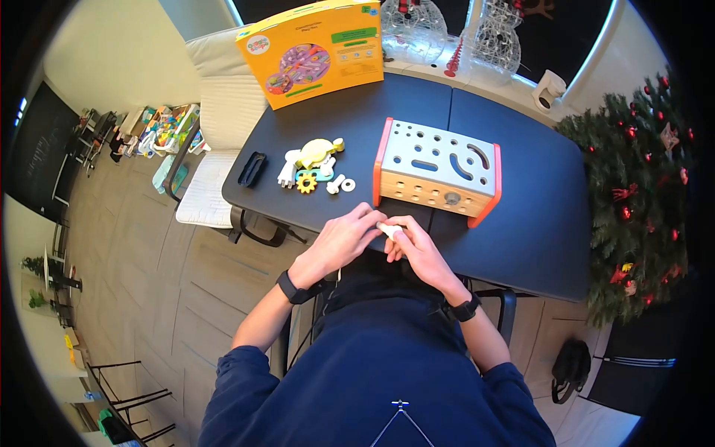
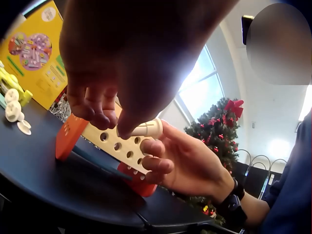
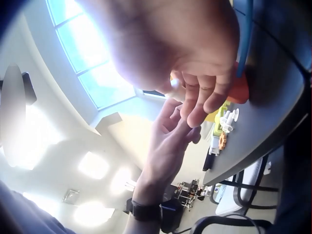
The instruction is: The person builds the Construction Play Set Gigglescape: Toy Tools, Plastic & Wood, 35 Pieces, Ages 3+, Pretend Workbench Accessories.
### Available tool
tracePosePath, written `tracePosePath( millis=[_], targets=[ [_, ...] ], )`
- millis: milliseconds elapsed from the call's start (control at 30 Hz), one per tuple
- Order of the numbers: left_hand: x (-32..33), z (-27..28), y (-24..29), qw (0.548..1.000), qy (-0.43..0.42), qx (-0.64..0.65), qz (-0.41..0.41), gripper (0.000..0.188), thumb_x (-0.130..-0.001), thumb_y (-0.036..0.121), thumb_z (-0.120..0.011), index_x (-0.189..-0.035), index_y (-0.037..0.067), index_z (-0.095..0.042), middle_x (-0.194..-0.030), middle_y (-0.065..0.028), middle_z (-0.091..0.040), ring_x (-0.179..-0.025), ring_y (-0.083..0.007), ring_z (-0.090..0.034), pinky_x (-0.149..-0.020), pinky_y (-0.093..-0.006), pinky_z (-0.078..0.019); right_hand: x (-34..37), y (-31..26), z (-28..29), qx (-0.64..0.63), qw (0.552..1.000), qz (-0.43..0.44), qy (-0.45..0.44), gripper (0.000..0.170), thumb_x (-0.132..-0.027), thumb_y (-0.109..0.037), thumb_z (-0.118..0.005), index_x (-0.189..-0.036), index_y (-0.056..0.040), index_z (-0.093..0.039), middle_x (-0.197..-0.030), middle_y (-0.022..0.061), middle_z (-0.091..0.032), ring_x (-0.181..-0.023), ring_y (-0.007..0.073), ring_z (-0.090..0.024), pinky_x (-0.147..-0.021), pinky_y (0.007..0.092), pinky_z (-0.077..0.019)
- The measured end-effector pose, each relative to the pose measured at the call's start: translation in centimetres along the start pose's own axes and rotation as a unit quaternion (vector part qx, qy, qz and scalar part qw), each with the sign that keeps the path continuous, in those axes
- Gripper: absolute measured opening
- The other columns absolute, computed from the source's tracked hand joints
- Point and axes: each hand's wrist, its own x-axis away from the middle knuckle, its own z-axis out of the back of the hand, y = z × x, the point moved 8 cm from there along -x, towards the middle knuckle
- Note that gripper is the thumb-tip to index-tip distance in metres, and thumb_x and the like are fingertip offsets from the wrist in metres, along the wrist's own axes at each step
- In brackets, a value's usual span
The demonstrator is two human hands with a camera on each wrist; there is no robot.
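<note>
In front of the person's torso, at the table's near edge, both hands hold a cream plastic toy bolt (image 2: 150,128). The left hand (image 1: 344,240) pinches its shaft end with thumb and fingertips. At the wider head end, the right hand (image 1: 418,250) grips it between thumb and fingers, the other fingers loosely curled below. The fingertips nearly meet in the head view. Just beyond the hands stands a toy workbench box (image 1: 417,151) with a grey holed top, wooden sides and red end panels. A grey round piece (image 1: 452,199) sits in its near side.
Left on the dark table (image 1: 536,216) lie a yellow toy piece (image 1: 316,153), a yellow gear (image 1: 306,183), a small white bolt (image 1: 335,185), a white washer (image 1: 348,185) and a black tray-like object (image 1: 252,170). Behind stands a yellow carton (image 1: 357,63); a decorated tree (image 1: 633,194) is at right.
</note>
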Motion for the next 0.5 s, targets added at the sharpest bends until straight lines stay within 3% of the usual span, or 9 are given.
tracePosePath(
  millis=[67, 167, 300, 500],
  targets=[
    [0.2, -0.3, -1.0, 0.999, -0.035, 0.017, 0.004, 0.031, -0.104, 0.021, -0.068, -0.133, 0.011, -0.063, -0.126, -0.0129, -0.064, -0.104, -0.0382, -0.071, -0.085, -0.0486, -0.0578, 0.2, 0.6, -0.2, -0.017, 1.000, 0.001, -0.001, 0.028, -0.118, -0.019, -0.047, -0.140, -0.0040, -0.055, -0.099, 0.0070, -0.067, -0.087, 0.0138, -0.068, -0.081, 0.0290, -0.0552],
    [0.9, 2.1, -4.5, 0.988, -0.027, -0.107, 0.112, 0.041, -0.104, 0.022, -0.068, -0.141, 0.011, -0.057, -0.136, -0.0170, -0.062, -0.113, -0.0412, -0.070, -0.091, -0.0511, -0.0591, 0.7, 1.0, 0.0, -0.011, 1.000, 0.004, 0.013, 0.027, -0.117, -0.018, -0.048, -0.140, -0.0044, -0.054, -0.100, 0.0078, -0.067, -0.089, 0.0148, -0.069, -0.083, 0.0288, -0.0545],
    [1.1, 5.4, -13.0, 0.957, 0.059, -0.208, 0.196, 0.048, -0.101, 0.018, -0.069, -0.143, 0.005, -0.051, -0.135, -0.0227, -0.059, -0.104, -0.0449, -0.073, -0.083, -0.0550, -0.0612, 1.3, 0.6, 0.4, -0.010, 0.999, 0.008, 0.029, 0.028, -0.116, -0.016, -0.049, -0.142, -0.0045, -0.053, -0.101, 0.0088, -0.068, -0.090, 0.0159, -0.070, -0.083, 0.0293, -0.0544],
    [0.3, 4.2, -18.0, 0.940, 0.043, -0.275, 0.199, 0.065, -0.093, 0.017, -0.078, -0.147, 0.007, -0.045, -0.129, -0.0198, -0.064, -0.099, -0.0434, -0.074, -0.077, -0.0547, -0.0616, 1.7, 0.0, 0.2, 0.005, 1.000, 0.010, 0.004, 0.031, -0.116, -0.014, -0.049, -0.145, -0.0049, -0.053, -0.104, 0.0078, -0.067, -0.091, 0.0145, -0.068, -0.085, 0.0295, -0.0537]
  ],
)
